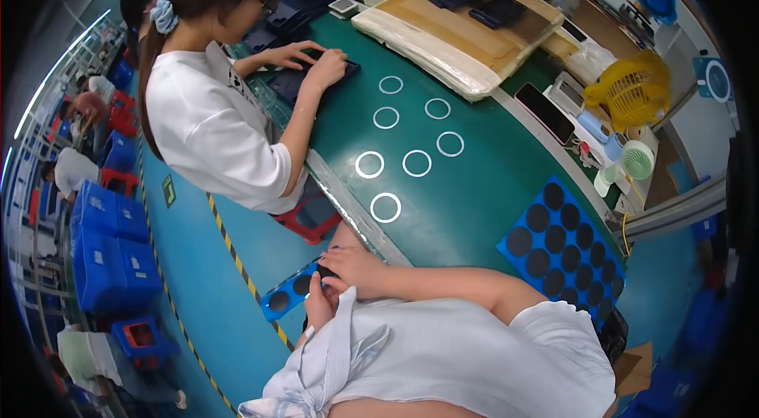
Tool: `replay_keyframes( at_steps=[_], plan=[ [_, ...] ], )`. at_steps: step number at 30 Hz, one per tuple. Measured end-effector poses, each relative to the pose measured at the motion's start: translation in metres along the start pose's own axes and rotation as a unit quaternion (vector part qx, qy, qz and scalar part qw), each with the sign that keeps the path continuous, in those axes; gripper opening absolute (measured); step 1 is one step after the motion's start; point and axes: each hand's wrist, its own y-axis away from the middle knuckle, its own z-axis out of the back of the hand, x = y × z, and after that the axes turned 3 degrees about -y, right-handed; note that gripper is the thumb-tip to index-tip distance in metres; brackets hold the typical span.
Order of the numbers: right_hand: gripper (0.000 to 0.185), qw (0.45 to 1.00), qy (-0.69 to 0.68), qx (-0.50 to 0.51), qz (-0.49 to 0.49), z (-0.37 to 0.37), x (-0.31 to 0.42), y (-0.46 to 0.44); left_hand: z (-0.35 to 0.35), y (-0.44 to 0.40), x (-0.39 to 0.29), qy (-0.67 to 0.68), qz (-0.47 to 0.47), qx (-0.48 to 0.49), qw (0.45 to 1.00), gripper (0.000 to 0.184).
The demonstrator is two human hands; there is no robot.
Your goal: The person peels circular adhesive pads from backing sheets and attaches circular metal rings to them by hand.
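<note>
A blue backing strip with a row of black round pads [301, 284] is held low, beside the table edge. My right hand [356, 269] reaches across from the right, its fingers bent over the strip's near end. My left hand [319, 305] is just below, closed at the strip's edge with its fingertips close to the right hand. The shirt's knot hides part of the left hand, and the exact fingertip contact is hard to see. Several white rings [385, 207] lie spaced out on the green table [474, 197].
A larger blue sheet of black round pads [555, 239] lies at the table's right edge. A co-worker [217, 126] handles a dark tray at the left. Farther back are a wrapped board stack [458, 31], a phone [545, 113] and a yellow fan [630, 92]. Blue bins [118, 260] stand on the floor.
</note>
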Motion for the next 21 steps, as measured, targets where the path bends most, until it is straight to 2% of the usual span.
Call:
replay_keyframes(
  at_steps=[2, 5, 11, 13, 15, 16, 18, 19, 20, 21],
  plan=[
    [0.041, 1.000, 0.019, -0.016, 0.010, 0.000, 0.000, 0.002, -0.002, 0.002, 0.000, -0.040, -0.021, -0.038, 0.998, 0.033],
    [0.042, 1.000, -0.004, -0.013, 0.014, -0.002, -0.003, 0.002, 0.012, -0.006, 0.006, -0.037, -0.032, -0.012, 0.999, 0.034],
    [0.048, 0.996, -0.071, 0.002, -0.053, 0.003, 0.004, -0.001, 0.022, -0.015, 0.013, 0.023, -0.029, 0.020, 0.999, 0.039],
    [0.049, 0.984, -0.119, 0.062, -0.117, 0.029, 0.019, -0.002, 0.009, -0.002, 0.003, -0.006, -0.033, 0.055, 0.998, 0.040],
    [0.047, 0.973, -0.173, 0.066, -0.136, 0.027, 0.014, -0.003, 0.002, 0.005, 0.009, -0.070, -0.093, -0.056, 0.992, 0.042],
    [0.046, 0.960, -0.227, 0.076, -0.149, 0.024, 0.010, -0.004, 0.006, 0.003, 0.008, -0.071, -0.092, -0.056, 0.992, 0.042],
    [0.044, 0.944, -0.276, 0.068, -0.168, 0.019, 0.006, -0.005, 0.019, -0.001, 0.005, -0.175, -0.022, -0.115, 0.978, 0.043],
    [0.042, 0.926, -0.322, 0.062, -0.186, 0.017, 0.006, -0.006, 0.022, -0.003, 0.005, -0.173, -0.022, -0.119, 0.977, 0.043],
    [0.036, 0.901, -0.371, 0.064, -0.217, 0.015, 0.008, -0.005, 0.025, -0.006, 0.004, -0.227, -0.028, -0.113, 0.967, 0.043],
    [0.036, 0.899, -0.373, 0.070, -0.217, 0.012, 0.007, -0.006, 0.028, -0.007, 0.004, -0.279, -0.033, -0.106, 0.954, 0.043]
  ],
)
